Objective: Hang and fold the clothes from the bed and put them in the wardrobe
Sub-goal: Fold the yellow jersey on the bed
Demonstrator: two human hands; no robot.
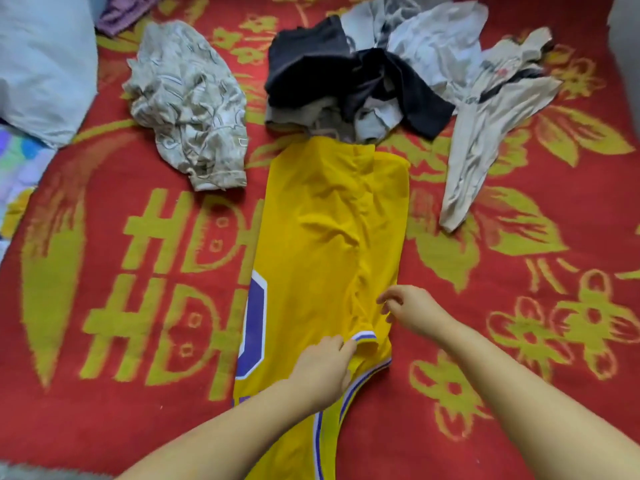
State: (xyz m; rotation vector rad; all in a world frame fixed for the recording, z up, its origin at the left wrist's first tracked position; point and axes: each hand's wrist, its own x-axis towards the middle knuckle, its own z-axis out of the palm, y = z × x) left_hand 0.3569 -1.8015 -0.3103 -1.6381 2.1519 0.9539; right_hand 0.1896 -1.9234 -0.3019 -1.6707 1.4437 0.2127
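On the bed's red blanket (519, 427), a patterned grey garment (188, 105) lies at the left. In the middle my left hand (323, 367) pinches the strap of the yellow jersey (332, 230), folded lengthwise. My right hand (414, 311) hovers beside it, fingers loosely curled, perhaps touching the edge. Dark clothes (349, 77) lie beyond.

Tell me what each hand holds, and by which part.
The left hand pinches the yellow jersey by its striped strap edge. The right hand holds nothing.

head camera looks steeply down, close over the bed (519, 393).
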